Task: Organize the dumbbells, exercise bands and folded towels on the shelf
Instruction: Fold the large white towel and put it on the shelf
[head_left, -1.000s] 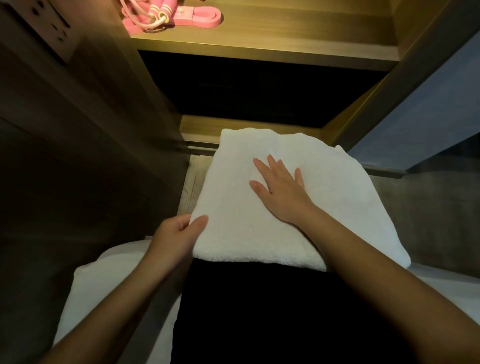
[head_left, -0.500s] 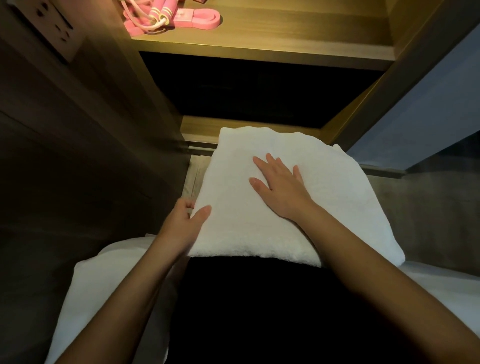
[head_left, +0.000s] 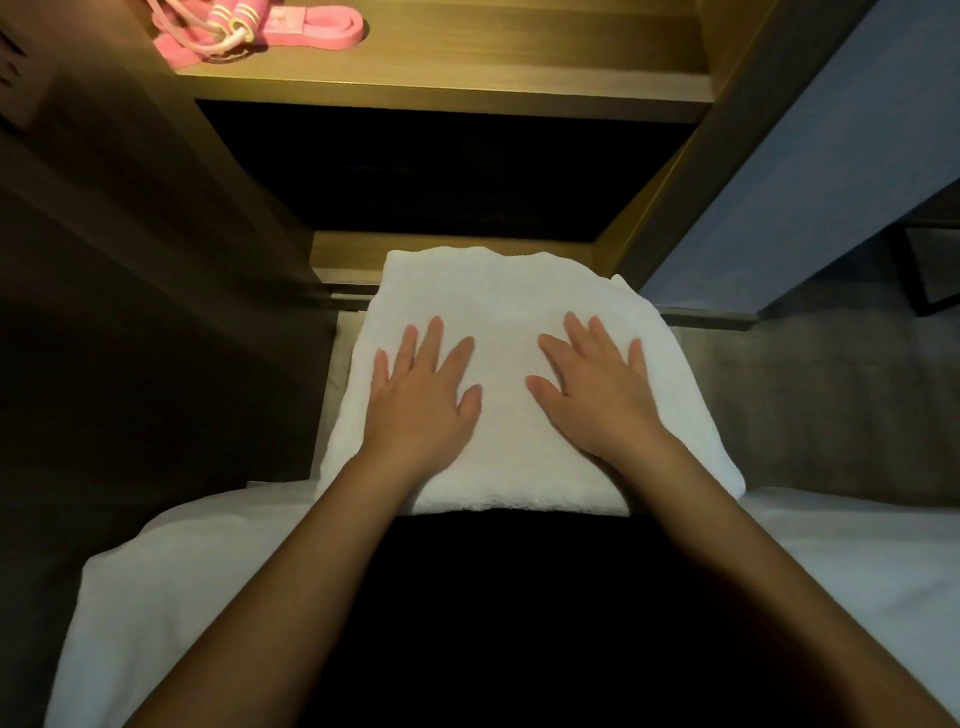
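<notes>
Both hands flat, fingers spread: left hand (head_left: 422, 395) and right hand (head_left: 597, 389) press the folded white terry towel (head_left: 509, 312), near side of lower wooden shelf (head_left: 353, 254). Pink exercise bands (head_left: 249, 26) far left, upper shelf.

Dim overall. Warm light strikes the upper wooden shelf board (head_left: 467, 67); the open recess beneath (head_left: 441, 171) is black shadow. Straight lines bow at the frame edges and detail is soft.

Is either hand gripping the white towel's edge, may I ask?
No: the left hand and right hand both lie flat, fingers straight, on the towel.
</notes>
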